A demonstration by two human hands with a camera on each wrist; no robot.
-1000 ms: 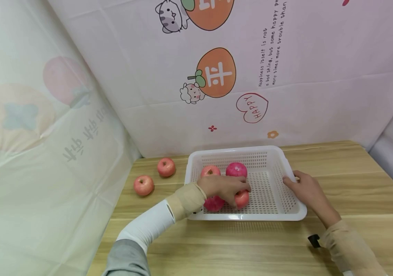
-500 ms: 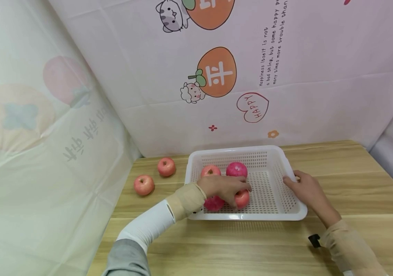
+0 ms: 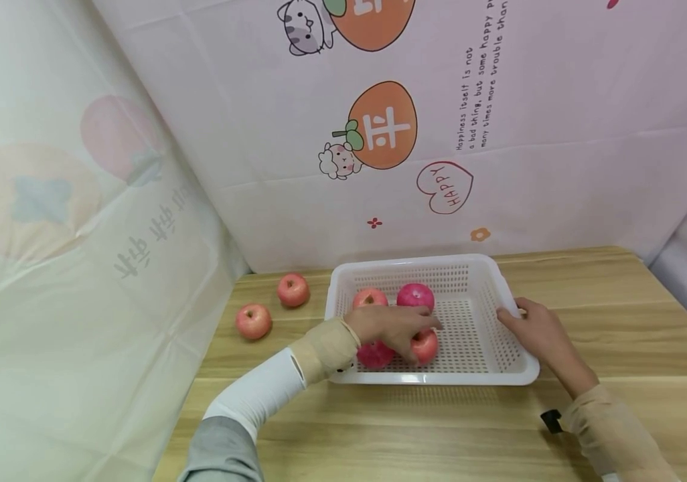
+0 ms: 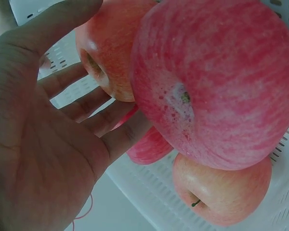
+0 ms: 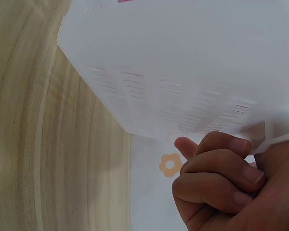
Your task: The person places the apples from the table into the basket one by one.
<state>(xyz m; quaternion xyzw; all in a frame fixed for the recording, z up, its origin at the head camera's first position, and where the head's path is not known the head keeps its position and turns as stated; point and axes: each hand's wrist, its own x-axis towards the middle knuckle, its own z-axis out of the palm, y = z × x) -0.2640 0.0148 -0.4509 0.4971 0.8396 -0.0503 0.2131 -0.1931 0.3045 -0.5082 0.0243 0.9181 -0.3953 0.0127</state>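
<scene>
Left hand [image 3: 393,327] still spread loosely over basket apples [image 3: 424,346], right hand [image 3: 535,333] still gripping basket rim [image 3: 503,314], nothing moved.

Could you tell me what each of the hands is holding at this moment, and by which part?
The right hand grips the white perforated plastic basket by its right rim. The left hand rests open-fingered over a red apple inside, not gripping it.

2 apples [image 3: 292,289] [image 3: 253,320] on wooden table [image 3: 621,314], left of basket, apart. Cartoon backdrop [image 3: 379,127] w/ orange fruit, cat, "HAPPY" heart [image 3: 444,187] behind. Pale sheet [image 3: 66,221] at left.
</scene>
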